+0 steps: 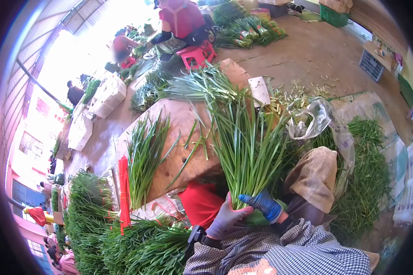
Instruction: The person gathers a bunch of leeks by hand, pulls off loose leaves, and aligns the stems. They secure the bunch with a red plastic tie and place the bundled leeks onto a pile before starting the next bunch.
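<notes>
Gripping the near end of a bunch of long green chives, the left hand, in a pale purple glove, closes around the stems. The right hand, in a blue glove, closes on the same stems from the right, just beside it. The bunch stands between the person's knees, its leaves fanning away over the right part of the wooden worktop. A smaller bunch lies on the left of the worktop, beside red ties hanging at its edge; more greens lie across its far side. Piled bundles fill the near left. To the right are a clear plastic bag and loose greens on a sheet. Far off, a co-worker sits on a red stool; a slatted crate sits at the far right.
</notes>
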{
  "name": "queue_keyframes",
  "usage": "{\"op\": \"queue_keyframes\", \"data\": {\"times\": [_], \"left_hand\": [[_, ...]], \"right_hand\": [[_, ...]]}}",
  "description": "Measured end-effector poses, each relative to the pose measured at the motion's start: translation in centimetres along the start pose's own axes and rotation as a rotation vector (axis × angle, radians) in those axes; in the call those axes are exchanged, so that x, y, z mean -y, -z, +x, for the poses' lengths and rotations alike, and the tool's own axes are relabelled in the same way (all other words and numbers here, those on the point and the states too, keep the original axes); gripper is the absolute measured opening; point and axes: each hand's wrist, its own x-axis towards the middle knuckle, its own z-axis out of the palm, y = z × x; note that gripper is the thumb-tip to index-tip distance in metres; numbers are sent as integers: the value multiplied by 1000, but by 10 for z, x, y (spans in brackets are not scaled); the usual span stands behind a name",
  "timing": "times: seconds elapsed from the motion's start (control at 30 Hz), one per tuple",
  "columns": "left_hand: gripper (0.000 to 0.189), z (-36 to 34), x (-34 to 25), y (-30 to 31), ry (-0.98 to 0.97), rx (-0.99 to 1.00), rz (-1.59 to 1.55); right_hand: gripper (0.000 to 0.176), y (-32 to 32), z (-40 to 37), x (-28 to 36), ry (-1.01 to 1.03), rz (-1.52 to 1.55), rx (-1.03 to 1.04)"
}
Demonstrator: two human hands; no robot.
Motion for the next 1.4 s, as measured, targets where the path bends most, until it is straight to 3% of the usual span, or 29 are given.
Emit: {"op": "queue_keyframes", "data": {"times": [0.07, 0.1, 0.17, 0.2, 0.23, 0.3, 0.33, 0.43, 0.5, 0.57, 0.6, 0.63, 0.7, 0.77, 0.83, 0.87, 0.93, 0.97, 1.07, 1.17, 1.23, 1.3, 1.37, 1.4], "left_hand": [[65, 11, 19, -2, -135, -3, 29], [65, 15, 25, -4, -140, -8, 26], [80, 23, 39, -8, -307, -96, 136], [88, 27, 44, -7, -521, -197, 445], [88, 26, 49, -4, -521, -217, 437], [100, 19, 50, -2, -349, -273, 883], [104, 13, 45, -6, -413, -290, 949], [102, 2, 25, -24, -411, -274, 995], [102, 5, 22, -33, -441, -266, 939], [102, 5, -2, -44, -516, -138, 846], [90, 2, -15, -42, -392, 32, 835], [90, 0, -26, -38, -401, 25, 829], [70, -1, -50, -23, -396, 212, 441], [56, 34, -70, 23, -871, -151, 739], [59, 72, -101, 82, -783, -514, 889], [71, 108, -91, 123, -570, -785, 1157], [82, 148, -105, 152, -196, -869, 1230], [82, 163, -103, 150, -204, -865, 1231], [80, 187, -81, 105, -387, -636, 1328], [71, 146, -69, 21, -597, -285, 1258], [67, 120, -52, -12, -689, -159, 1209], [64, 91, -20, -33, -538, 159, 785], [63, 57, 0, -50, -278, 303, 787], [62, 40, -1, -54, -204, 261, 870]], "right_hand": [[51, 0, -2, 6, -15, -11, 4], [51, 1, -1, 5, -14, -13, 11], [52, 4, -1, 2, -20, 35, -27], [53, 4, -2, 5, -58, 53, -32], [53, 4, -3, 10, -65, 48, -12], [53, 3, -7, 22, -61, 19, -81], [52, 5, -7, 22, -59, 14, -76], [50, 4, -5, 43, 36, 96, -20], [44, -3, -6, 73, 9, 159, -17], [39, 5, -4, 83, -55, 212, -64], [35, 14, -1, 83, -25, 228, -51], [35, 21, -1, 88, -22, 219, -42], [35, 32, -4, 102, 25, 162, -186], [37, 43, 0, 113, 122, 153, -208], [40, 69, 2, 110, 144, 12, -208], [41, 73, 3, 108, 179, 15, -220], [41, 78, 2, 110, 190, 17, -219], [41, 81, 4, 111, 200, 23, -218], [40, 84, 10, 115, 178, 17, -239], [37, 87, 18, 113, 163, 31, -245], [35, 95, 19, 109, 170, 44, -258], [35, 101, 17, 106, 151, -2, -262], [38, 99, 15, 109, 129, 16, -281], [41, 97, 13, 109, 127, 27, -313]]}}
